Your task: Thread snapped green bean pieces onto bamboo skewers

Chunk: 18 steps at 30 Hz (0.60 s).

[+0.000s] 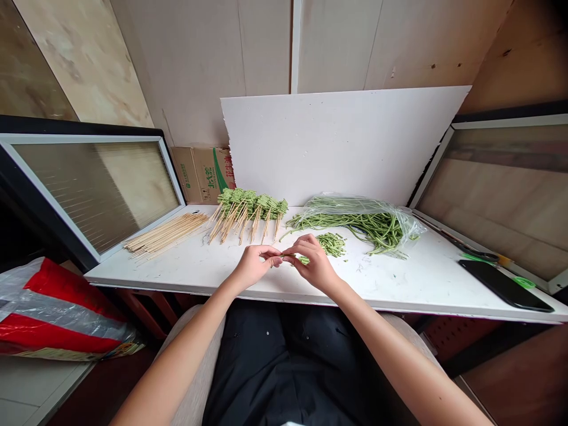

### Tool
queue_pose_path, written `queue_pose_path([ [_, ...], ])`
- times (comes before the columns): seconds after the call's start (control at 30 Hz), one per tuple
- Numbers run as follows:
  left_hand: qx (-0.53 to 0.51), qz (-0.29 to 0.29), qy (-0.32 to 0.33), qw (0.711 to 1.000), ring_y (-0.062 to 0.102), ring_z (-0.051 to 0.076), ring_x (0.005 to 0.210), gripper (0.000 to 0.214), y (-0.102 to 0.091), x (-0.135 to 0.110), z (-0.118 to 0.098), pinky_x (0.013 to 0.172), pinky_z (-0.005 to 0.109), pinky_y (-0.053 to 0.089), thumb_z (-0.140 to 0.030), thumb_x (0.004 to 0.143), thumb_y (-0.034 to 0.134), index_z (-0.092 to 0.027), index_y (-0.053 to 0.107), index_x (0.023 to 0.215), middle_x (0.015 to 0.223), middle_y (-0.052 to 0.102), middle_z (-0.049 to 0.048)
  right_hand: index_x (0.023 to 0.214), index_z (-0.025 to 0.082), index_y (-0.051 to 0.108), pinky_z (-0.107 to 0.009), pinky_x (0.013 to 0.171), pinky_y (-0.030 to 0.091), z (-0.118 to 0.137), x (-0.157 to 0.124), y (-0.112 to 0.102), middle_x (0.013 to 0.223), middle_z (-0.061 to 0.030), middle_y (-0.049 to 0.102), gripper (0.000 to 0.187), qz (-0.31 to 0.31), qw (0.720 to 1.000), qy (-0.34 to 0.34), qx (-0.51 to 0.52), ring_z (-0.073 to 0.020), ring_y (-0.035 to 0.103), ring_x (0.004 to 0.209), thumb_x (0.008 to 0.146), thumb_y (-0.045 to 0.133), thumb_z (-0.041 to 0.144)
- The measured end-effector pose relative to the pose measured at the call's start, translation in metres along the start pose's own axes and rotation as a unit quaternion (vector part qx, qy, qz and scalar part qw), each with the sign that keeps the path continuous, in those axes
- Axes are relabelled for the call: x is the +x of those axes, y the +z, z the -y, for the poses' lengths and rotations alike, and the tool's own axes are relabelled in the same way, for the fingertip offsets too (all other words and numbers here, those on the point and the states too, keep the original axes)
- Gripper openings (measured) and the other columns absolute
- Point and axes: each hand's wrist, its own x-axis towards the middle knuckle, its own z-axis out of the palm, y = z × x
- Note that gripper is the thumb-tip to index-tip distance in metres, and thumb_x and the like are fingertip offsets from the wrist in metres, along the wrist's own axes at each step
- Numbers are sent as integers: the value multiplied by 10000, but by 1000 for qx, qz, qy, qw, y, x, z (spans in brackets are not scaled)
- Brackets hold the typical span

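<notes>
My left hand and my right hand meet over the front of the white table, fingers pinched together on a thin bamboo skewer with a bit of green bean at my right fingers. Just behind my right hand lies a small pile of cut green bean pieces. Farther back a clear plastic bag of long green beans lies open. Finished bean skewers are stacked at the back centre-left, and a bundle of bare bamboo skewers lies to their left.
A black phone and a green-handled tool lie at the table's right end. A white board leans against the wall behind. A cardboard box stands at the back left. A red and clear plastic bag sits on the floor left.
</notes>
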Motion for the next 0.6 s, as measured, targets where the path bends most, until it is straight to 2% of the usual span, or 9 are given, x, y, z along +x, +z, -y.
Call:
queue_pose_path([
  [0.17,-41,56,-32,997,702,184,660,200,5,-2,-4,732,325,602,-323,889,751,-145,782,804,737,756,66,1079,306,801,-522,968,457,-1,-4,1,940,-94,750,205,36,997,-40,-57,-333,558,1100,1019,615,245],
  [0.27,-59,77,-44,994,693,178,640,208,9,-3,-5,715,313,593,-320,885,747,-139,774,786,705,745,66,1008,294,798,-519,964,445,0,-7,5,907,-82,738,259,11,998,-43,-53,-337,557,1108,930,630,114],
  [0.43,-51,78,2,996,686,172,668,305,12,-3,-5,755,295,566,-347,926,716,-136,759,710,678,742,66,812,285,786,-488,926,476,6,-8,16,764,-57,714,249,-91,995,22,46,-314,560,1014,892,639,99],
  [0.6,-51,62,34,996,678,166,677,371,12,-1,-3,773,288,545,-355,966,671,-145,738,669,663,741,60,802,259,790,-450,916,492,5,-9,23,824,-72,713,90,-121,973,126,152,-294,591,984,879,744,250],
])
